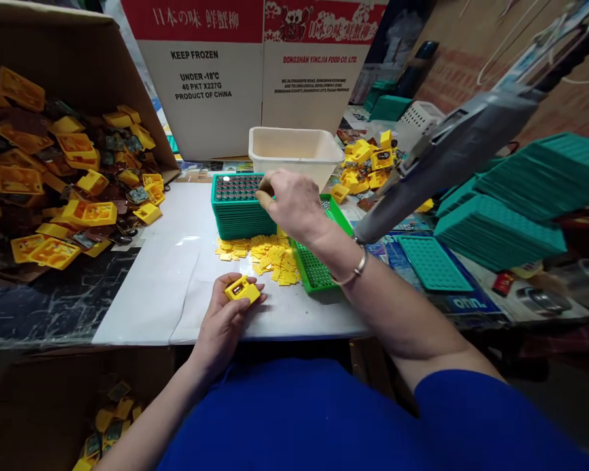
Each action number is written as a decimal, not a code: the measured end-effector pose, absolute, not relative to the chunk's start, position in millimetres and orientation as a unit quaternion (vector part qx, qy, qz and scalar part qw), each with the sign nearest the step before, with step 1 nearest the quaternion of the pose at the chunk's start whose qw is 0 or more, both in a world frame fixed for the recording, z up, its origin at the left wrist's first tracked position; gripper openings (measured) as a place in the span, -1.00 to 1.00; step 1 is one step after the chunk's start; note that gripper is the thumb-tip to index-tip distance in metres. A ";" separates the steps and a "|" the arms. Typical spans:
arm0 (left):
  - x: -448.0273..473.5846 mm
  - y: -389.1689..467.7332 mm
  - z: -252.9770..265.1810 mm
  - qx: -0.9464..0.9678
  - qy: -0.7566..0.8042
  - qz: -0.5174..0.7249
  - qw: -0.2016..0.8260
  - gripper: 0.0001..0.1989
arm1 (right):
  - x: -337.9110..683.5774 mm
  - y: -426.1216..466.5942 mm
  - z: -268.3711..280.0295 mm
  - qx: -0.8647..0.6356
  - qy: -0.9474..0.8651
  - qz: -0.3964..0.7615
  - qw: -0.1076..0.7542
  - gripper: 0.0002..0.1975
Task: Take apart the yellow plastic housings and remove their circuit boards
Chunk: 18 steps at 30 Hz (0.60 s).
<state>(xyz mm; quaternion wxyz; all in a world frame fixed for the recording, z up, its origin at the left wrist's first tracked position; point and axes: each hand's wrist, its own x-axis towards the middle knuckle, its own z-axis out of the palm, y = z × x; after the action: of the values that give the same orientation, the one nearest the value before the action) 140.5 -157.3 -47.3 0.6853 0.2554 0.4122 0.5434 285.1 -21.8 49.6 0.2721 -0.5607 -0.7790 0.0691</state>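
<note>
My left hand (224, 314) is closed around a small yellow plastic casing (243, 292), which has a square opening on its upper side with something dark and metallic inside. My right hand (294, 201) reaches over a stack of teal trays (245, 221), fingertips pinched at the right part of the top tray. Rows of small round metal pieces (236, 188), like button cells, fill that tray. Whatever lies between those fingertips is hidden. Between my hands is a heap of flat yellow plastic covers (275, 258). A bright green perforated tray (319, 278) sits partly under my right forearm.
A cardboard box (73, 39) at left spills yellow casings with circuit boards. Behind the trays stands a cream bin (294, 147). A grey power screwdriver-like tool (436, 144) hangs at right, close to my forearm. More teal trays (500, 229) are stacked at far right.
</note>
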 end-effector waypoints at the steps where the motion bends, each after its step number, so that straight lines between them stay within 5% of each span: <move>1: 140.6 -157.0 -46.8 0.256 0.410 0.552 0.680 -0.62 | 284.7 -32.4 46.4 -0.527 -0.785 0.120 0.303 -0.86; 6: 141.1 -154.8 -44.2 0.278 0.390 0.592 0.648 -0.57 | 277.3 -85.0 9.3 -0.399 -0.781 0.389 0.280 -0.91; 14: 136.4 -166.3 -53.5 0.379 0.454 0.551 0.589 -0.62 | 270.2 -107.8 -20.0 -0.433 -0.796 0.336 0.257 -0.91; 18: 129.1 -167.6 -57.7 0.404 0.446 0.526 0.601 -0.64 | 275.6 -95.6 -22.0 -0.473 -0.738 0.430 0.217 -0.65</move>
<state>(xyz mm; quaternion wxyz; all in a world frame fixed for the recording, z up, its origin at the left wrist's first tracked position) 129.1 -167.6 -57.7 0.6009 0.4037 0.4461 0.5262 275.6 -95.6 -22.0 0.2172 -0.4729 -0.7378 0.4299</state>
